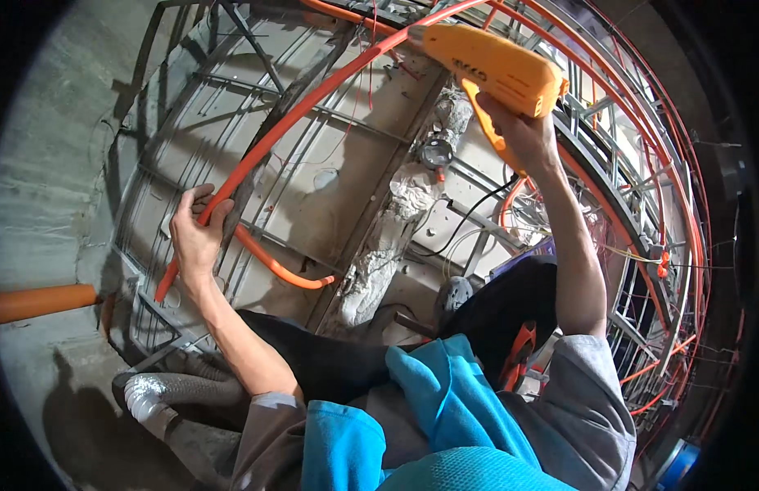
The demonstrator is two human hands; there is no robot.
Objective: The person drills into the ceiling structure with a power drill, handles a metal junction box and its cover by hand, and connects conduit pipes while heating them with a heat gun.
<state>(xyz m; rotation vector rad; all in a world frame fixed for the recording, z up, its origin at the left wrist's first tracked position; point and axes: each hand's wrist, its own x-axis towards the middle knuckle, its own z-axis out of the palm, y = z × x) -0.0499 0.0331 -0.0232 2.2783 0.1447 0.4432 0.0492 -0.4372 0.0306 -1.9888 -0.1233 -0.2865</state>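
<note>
Far L: fat orange pipe (42, 304) by gray wall (48, 172). Next, L hand (198, 233), wrapped round the low part of a long red-orange pipe (314, 96), near its free end. To do this bit well, prob. best to grip firm but not squash, and to keep bare skin far from the other tool's nose (maybe hot, can't tell from here). Pose on this side: forearm reaching up from below, fingers curled over the pipe, thumb pressed on too. Just R of there, bent orange pipe (281, 266), not held. In the middle, same long pipe, slanting up to the R, w/ the nose of a yellow gun-shaped tool (498, 65) right by it. Touching or not, hard to tell. Prob. good to aim the nose right at the pipe, go slow and steady, and not stay on one spot. Then R hand (523, 135), closed round the tool's handle, forearm lifted high, w/ some fingers hidden. Trigger squeezed or not: can't tell. Below, red-handled tool (521, 348), well apart.
</note>
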